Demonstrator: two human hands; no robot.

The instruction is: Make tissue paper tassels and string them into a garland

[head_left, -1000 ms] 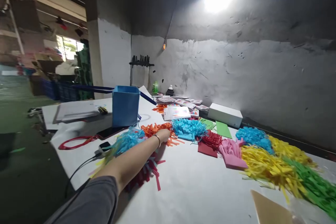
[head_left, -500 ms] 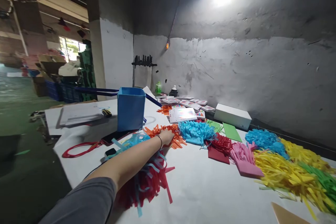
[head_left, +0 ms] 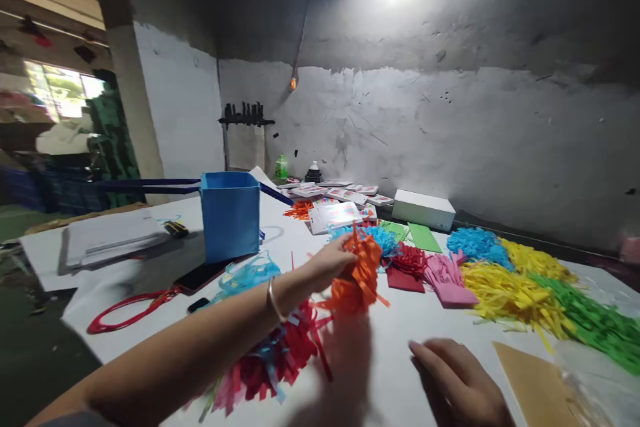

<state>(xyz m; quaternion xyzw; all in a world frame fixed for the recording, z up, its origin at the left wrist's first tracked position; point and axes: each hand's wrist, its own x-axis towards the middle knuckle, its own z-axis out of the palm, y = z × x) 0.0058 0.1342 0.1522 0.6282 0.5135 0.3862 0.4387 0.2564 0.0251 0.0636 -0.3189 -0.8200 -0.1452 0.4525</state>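
Observation:
My left hand (head_left: 333,263), with a bracelet at the wrist, is closed on an orange fringed paper tassel (head_left: 357,277) and holds it above the white table (head_left: 395,360). Below that forearm lies a heap of red and light-blue tassels (head_left: 290,350). My right hand (head_left: 457,380) hovers at the lower right with its fingers loosely stretched to the left, and nothing shows in it. Beside it is a brown card sheet (head_left: 530,380). Past the orange tassel are a blue tassel (head_left: 380,240), a dark red one (head_left: 407,267) and a pink one (head_left: 447,277).
A blue open box (head_left: 230,217) stands at the left, near a phone (head_left: 200,277) and a red cord loop (head_left: 130,310). Yellow (head_left: 515,293) and green tassels (head_left: 595,320) lie at the right. Several flat packs (head_left: 333,217) and a white box (head_left: 424,209) are along the wall.
My left hand has lifted the orange tassel off the table and brought it rightward and nearer. My right hand has come into view at the lower right. The view has turned rightward.

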